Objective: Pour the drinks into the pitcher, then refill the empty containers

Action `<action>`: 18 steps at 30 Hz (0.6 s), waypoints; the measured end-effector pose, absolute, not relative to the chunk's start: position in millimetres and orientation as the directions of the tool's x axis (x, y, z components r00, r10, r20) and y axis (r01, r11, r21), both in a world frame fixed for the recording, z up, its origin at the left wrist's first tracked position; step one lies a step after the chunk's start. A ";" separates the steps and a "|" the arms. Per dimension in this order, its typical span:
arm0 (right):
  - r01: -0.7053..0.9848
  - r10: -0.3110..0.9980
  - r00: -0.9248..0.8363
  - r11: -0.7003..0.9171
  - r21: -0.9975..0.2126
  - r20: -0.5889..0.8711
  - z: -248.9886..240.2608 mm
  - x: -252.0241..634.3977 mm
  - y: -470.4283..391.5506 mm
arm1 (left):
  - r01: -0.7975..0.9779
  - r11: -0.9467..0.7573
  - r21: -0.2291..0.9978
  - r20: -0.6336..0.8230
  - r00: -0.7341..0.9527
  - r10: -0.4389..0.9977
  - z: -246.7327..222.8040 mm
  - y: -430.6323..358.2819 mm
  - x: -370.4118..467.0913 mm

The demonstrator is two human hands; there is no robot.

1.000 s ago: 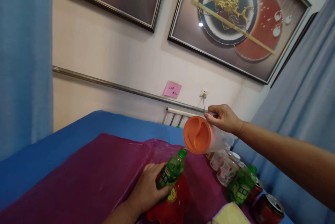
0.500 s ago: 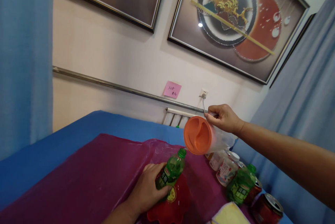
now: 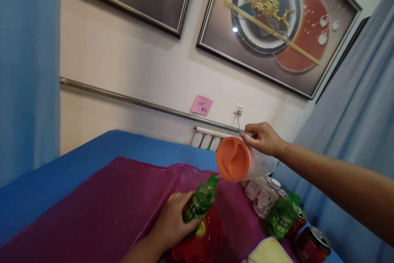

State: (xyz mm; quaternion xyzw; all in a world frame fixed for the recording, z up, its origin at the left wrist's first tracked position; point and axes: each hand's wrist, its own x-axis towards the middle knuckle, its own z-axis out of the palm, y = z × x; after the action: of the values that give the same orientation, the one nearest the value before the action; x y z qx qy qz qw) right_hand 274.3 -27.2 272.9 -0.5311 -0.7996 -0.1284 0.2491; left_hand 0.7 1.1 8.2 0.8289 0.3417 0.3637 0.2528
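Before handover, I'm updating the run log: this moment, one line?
left hand: gripping green bottle; right hand: holding tilted pitcher; orange lid: near bottle mouth

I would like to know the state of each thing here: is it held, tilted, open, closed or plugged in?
Pitcher: tilted, orange lid on, held by right hand
Held green bottle: uncapped, in left hand
Other green bottle: standing, cap unclear
White-capped container: closed, standing
Front can: upright, opening unclear
Red dish: partly hidden
Purple cover: spread out, wrinkled
Yellow cloth: apparently folded
Plug: inserted in wall socket
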 end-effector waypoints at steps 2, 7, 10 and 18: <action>0.912 0.786 -0.313 0.405 -0.061 0.533 272.8 274.2 -26.7 | 0.386 -0.641 0.663 0.437 0.496 0.750 8.0 1.0 0.7; 0.909 0.783 -0.316 0.411 -0.065 0.535 272.6 273.8 -26.1 | 0.375 -0.648 0.663 0.454 0.487 0.746 9.0 -0.1 0.6; 0.909 0.784 -0.313 0.411 -0.069 0.537 272.5 273.3 -26.2 | 0.375 -0.647 0.664 0.456 0.483 0.747 9.8 -0.7 0.3; 0.908 0.785 -0.313 0.412 -0.074 0.535 272.5 272.7 -26.3 | 0.366 -0.651 0.665 0.449 0.502 0.740 13.6 -2.6 0.1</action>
State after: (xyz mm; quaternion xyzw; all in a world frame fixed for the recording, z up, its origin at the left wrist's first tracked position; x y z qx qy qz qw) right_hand 272.7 -26.3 272.5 -0.5282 -0.8010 -0.1215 0.2540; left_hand 0.1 -2.6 13.6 0.8292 0.3333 0.3716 0.2513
